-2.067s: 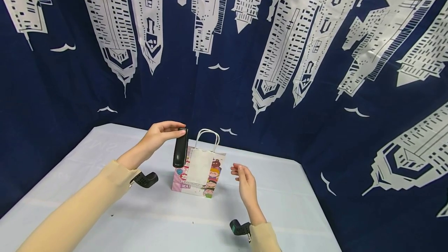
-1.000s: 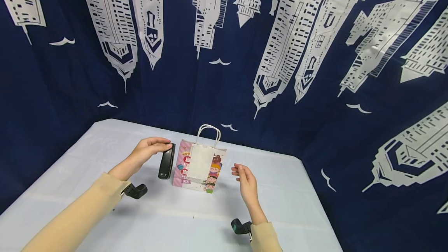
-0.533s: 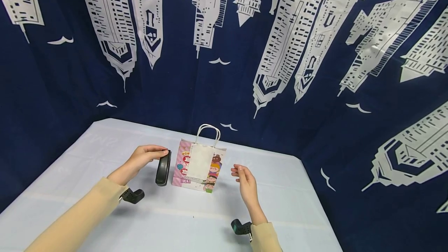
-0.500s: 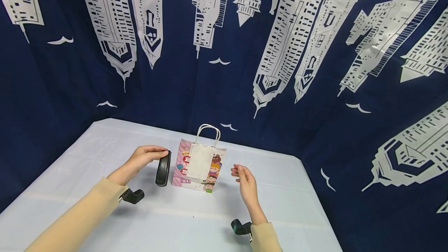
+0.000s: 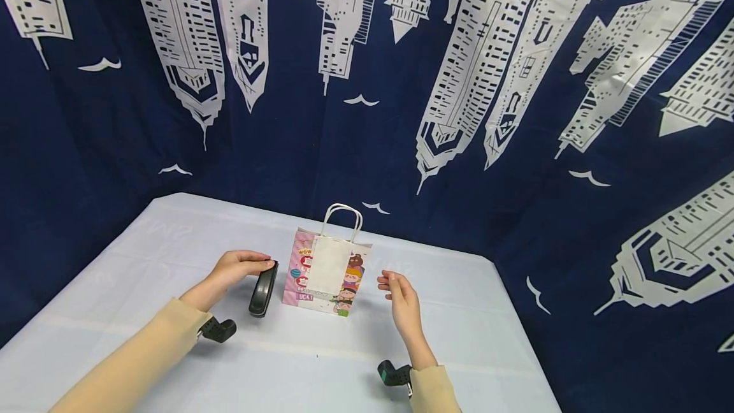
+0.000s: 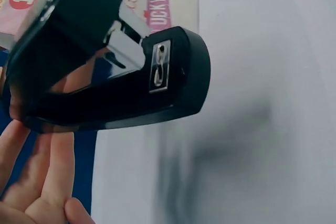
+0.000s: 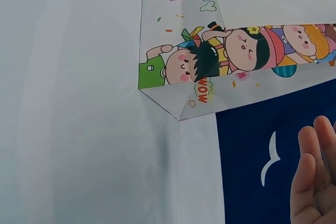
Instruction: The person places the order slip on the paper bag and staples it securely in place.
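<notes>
My left hand (image 5: 237,269) pinches a black stapler (image 5: 264,292) by its upper end, left of the paper bag. The stapler tilts downward, its lower end toward me. In the left wrist view the stapler (image 6: 178,82) has its arms spread apart, and a metal anvil plate shows near the tip. Its blurred shadow lies apart from it on the table. Upright in the middle stands the paper bag (image 5: 329,266) with cartoon figures, white rope handles and a blank white panel. Right of the bag, my right hand (image 5: 404,298) holds nothing, fingers loosely bent and not touching it.
A white cloth covers the table (image 5: 459,330). Behind it hangs a dark blue curtain (image 5: 367,152) printed with white buildings and birds. A black camera mount (image 5: 220,330) sits at the left wrist, another mount (image 5: 392,373) at the right.
The left hand has carried the stapler from in front of the bag's left edge to the left, lower and closer to me. The right hand and bag have hardly moved.
</notes>
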{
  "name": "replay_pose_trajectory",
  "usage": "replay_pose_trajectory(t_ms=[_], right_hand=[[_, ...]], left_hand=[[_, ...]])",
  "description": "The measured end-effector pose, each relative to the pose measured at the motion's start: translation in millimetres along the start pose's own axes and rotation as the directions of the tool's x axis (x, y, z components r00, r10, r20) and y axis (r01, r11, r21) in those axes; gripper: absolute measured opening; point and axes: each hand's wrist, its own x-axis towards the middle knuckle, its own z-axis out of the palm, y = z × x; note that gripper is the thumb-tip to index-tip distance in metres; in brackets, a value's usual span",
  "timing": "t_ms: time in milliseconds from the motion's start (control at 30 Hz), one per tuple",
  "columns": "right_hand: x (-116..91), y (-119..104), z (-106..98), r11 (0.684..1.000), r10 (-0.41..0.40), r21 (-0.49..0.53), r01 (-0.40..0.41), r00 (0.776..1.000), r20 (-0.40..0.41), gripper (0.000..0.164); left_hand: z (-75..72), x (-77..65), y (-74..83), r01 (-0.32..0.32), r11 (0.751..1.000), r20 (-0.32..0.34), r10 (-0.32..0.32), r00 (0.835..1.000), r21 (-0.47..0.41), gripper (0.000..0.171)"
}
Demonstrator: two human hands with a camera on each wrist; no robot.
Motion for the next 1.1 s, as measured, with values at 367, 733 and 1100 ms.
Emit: replay_pose_trajectory(t_ms=[367, 733, 1100], right_hand=[[-1.4, -2.9, 1.5, 1.000, 0.022, -0.001, -0.022, 1.000, 0.009, 0.039], [-12.0, -37.4, -2.0, 0.999, 0.040, -0.014, -0.040, 0.999, 0.035, 0.034], [-12.2, -39.1, -1.7, 0.999, 0.041, -0.003, -0.041, 0.998, 0.038, 0.035]], left_hand=[[8.1, -5.4, -10.7, 0.031, 0.996, -0.015, -0.030, 0.999, 0.081, 0.051], [11.2, -6.3, -20.5, 0.037, 0.994, -0.043, -0.033, 0.999, 0.104, 0.049], [14.9, -7.8, -23.1, 0.009, 0.994, -0.052, -0.004, 0.999, 0.111, 0.041]])
